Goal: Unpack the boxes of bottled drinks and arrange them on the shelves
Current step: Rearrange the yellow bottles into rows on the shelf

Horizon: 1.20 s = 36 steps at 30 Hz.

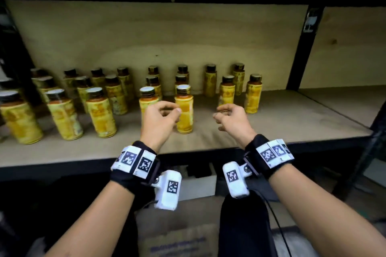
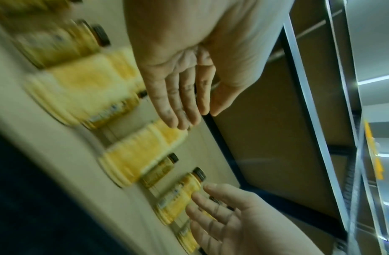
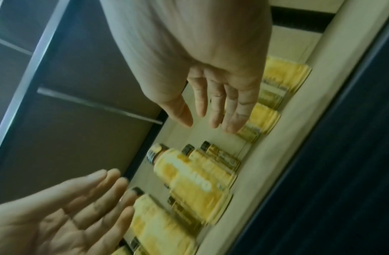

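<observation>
step: both hands are hovering empty over the shelf front; judging by this, a bottle is either just set down or about to be nudged into line.
left hand: the left hand is hanging just in front of the front centre bottle, fingers loosely curled and apart, gripping nothing; whether it is brushing the bottle, i cannot tell.
right hand: the right hand is floating to the right of the front centre bottle, fingers relaxed and parted, holding nothing.
bottles: yellow-labelled, dark-capped bottles are standing upright on the shelf, in rough files running back from the front centre bottle, with a denser cluster to its left and a looser group to its right and behind.
gap: bare board is lying right of the front centre bottle, under the right hand.
box: a cardboard box is sitting below the front centre bottle, under the shelf edge; its contents are not showing.
doing it well: probably filling the gap right of the front centre bottle next, keeping the files straight.
grip advice: taking each bottle round the body, not the cap, and setting it down flat before letting go.
risk: the bottles look tall and narrow, so a knuckle or wrist device catching the front centre bottle could tip it into its neighbours.
wrist views: blurred, yet both are showing open palms.
</observation>
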Tool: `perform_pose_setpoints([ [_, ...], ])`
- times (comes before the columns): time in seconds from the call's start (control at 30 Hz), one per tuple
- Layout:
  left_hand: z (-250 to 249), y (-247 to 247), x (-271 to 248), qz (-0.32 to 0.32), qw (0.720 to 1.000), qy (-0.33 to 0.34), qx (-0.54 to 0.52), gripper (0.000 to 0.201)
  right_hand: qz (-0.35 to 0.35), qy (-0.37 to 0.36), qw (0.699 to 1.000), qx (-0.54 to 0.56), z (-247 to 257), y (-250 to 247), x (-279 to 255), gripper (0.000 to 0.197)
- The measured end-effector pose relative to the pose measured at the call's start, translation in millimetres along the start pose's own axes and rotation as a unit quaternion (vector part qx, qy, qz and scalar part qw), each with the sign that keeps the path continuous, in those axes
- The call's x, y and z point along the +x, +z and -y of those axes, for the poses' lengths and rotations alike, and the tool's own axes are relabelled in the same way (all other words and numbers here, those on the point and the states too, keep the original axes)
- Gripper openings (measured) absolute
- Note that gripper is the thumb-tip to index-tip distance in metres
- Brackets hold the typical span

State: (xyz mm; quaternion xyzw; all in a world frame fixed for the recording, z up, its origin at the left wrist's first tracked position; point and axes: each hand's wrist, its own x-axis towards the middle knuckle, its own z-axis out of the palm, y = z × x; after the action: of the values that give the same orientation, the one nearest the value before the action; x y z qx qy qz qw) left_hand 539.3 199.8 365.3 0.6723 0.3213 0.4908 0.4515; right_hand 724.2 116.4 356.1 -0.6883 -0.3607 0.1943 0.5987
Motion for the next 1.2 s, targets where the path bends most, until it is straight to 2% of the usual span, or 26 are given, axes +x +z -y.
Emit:
perform_pose_setpoints([
  [0.07,22,-35,4,-0.058,0.997,-0.034,0.031,0.008,0.028,0.027,0.999,-0.01,-4,27,-4,0.035],
  [0.13,44,-58,15,-0.074,0.992,-0.078,0.068,0.018,0.053,0.054,0.997,-0.031,-8,49,-6,0.055],
  [0.23,58,-68,29,-0.052,0.978,-0.13,0.153,0.051,0.062,0.077,0.993,-0.063,-7,70,-2,0.083],
  [0.3,60,-65,33,-0.013,0.97,-0.156,0.185,0.08,0.056,0.078,0.993,-0.074,-3,78,4,0.093],
  [0.33,60,-61,33,0.004,0.967,-0.16,0.201,0.087,0.057,0.076,0.992,-0.077,0,81,6,0.096],
  [0.4,62,-54,34,0.015,0.959,-0.149,0.241,0.083,0.059,0.072,0.992,-0.087,2,86,8,0.094],
  [0.5,62,-51,37,0.018,0.942,-0.129,0.309,0.059,0.066,0.065,0.991,-0.096,1,90,12,0.078],
  [0.57,63,-54,41,0.035,0.932,-0.131,0.336,0.054,0.087,0.063,0.989,-0.103,0,90,16,0.073],
  [0.7,63,-58,47,0.047,0.922,-0.132,0.362,0.054,0.093,0.054,0.987,-0.117,-2,89,23,0.064],
  [1.0,64,-60,51,0.059,0.916,-0.144,0.37,0.055,0.048,0.049,0.984,-0.162,-16,97,34,0.067],
  [1.1,64,-64,52,0.072,0.918,-0.133,0.368,0.059,0.049,0.06,0.981,-0.181,-14,94,35,0.07],
  [1.2,59,-78,47,0.099,0.916,-0.134,0.364,0.062,0.08,0.076,0.969,-0.223,-7,81,26,0.063],
])
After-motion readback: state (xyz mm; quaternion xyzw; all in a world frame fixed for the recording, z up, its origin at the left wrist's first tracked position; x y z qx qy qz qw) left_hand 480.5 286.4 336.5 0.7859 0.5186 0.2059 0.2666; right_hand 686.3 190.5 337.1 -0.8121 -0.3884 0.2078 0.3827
